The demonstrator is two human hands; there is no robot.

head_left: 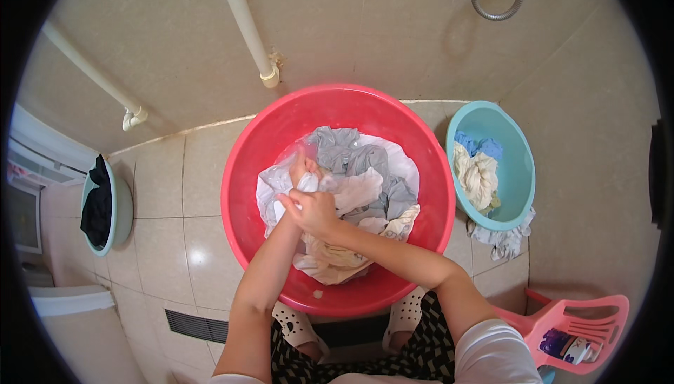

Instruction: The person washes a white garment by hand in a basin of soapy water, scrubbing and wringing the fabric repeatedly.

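A large red basin (242,173) stands in front of me, holding a heap of wet-looking laundry. Grey cloth (351,151) lies toward its far side, white cloth (400,159) to the right and cream cloth (326,261) nearest me. My left hand (306,166) is closed on a bunched white cloth (308,182) over the left part of the heap. Right beside it, my right hand (314,213) crosses over the left wrist, its fingers curled onto white material. Part of what the fingers grip is hidden.
A light-blue basin (519,166) with cream and blue clothes stands at the right, grey-white cloth (507,240) on the floor beside it. Another basin (123,208) holds black clothes (97,208) at the left. A pink plastic chair (611,321) carries a purple-and-white package (562,345).
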